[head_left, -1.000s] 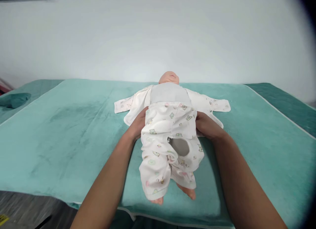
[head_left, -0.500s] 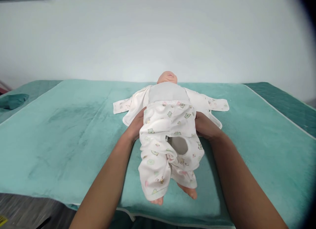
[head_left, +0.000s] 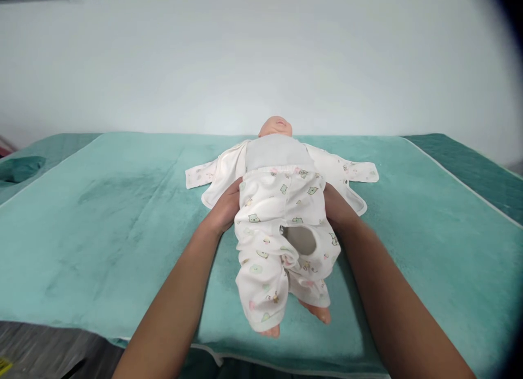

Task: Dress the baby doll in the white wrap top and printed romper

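Green plush covers the tabletop [head_left: 102, 232], and in the head view we see a doll [head_left: 273, 156] lying on its back near the middle. Its long axis runs from the far edge, by the wall [head_left: 245, 57], to the near edge; the head [head_left: 276, 126] points away from us and the feet [head_left: 270, 331] stop just short of the near edge. Printed trousers [head_left: 263, 237] cover the hips and legs, while a white jacket [head_left: 229, 172] spreads open on either side of the grey torso [head_left: 286, 150].

Our left hand [head_left: 229, 207] touches the trousers' left side below the waistband [head_left: 281, 169], our right hand [head_left: 337, 207] their right side; the hips lie between, and neither hand is clearly nearer. Cloth hides most of the fingers, so we cannot tell whether they are spread or pinching fabric.

Compared with half a second ago, the trouser legs and feet sit slightly farther toward the right edge; the jacket has hardly shifted.
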Available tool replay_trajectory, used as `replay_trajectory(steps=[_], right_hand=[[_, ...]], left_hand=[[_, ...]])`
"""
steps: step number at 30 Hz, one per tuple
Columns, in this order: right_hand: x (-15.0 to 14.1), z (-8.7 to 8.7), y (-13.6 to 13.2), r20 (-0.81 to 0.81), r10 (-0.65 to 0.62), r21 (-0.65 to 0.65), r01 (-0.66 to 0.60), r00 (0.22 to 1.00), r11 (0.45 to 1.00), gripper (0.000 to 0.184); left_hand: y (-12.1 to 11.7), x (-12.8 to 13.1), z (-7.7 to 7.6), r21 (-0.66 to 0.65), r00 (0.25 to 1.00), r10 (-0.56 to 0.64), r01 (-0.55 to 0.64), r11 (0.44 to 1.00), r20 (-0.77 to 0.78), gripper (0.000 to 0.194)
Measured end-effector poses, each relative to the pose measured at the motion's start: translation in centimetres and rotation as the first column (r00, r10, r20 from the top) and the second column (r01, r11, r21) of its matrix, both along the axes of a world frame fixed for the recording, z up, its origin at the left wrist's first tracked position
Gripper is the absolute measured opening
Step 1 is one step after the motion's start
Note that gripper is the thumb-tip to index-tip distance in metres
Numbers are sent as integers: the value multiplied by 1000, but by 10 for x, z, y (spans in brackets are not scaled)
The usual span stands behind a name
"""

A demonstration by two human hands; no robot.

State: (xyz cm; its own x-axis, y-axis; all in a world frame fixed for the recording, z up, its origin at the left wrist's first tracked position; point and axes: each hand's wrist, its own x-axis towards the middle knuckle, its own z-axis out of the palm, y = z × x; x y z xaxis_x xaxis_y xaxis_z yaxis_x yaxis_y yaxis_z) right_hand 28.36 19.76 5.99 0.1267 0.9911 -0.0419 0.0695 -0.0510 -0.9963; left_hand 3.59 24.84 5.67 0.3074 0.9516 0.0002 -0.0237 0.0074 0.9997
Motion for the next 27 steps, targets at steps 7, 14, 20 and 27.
replay_trajectory(steps=[7,14,20,27], right_hand=[[-1,8,2,220,-48,92,28,974,995,27],[8,-9,17,334,-144,183,85,932,979,25],[10,-20,25,455,-192,254,80,870,964,29],[7,-8,17,421,-124,221,31,899,975,23]], left_hand=[[1,2,1,-17,999,6,-6,1000,41,42],[-1,4,4,1,999,-7,7,1000,42,40],[-4,6,9,41,999,-28,27,999,21,35],[-3,8,8,61,1000,-6,8,998,-31,26]])
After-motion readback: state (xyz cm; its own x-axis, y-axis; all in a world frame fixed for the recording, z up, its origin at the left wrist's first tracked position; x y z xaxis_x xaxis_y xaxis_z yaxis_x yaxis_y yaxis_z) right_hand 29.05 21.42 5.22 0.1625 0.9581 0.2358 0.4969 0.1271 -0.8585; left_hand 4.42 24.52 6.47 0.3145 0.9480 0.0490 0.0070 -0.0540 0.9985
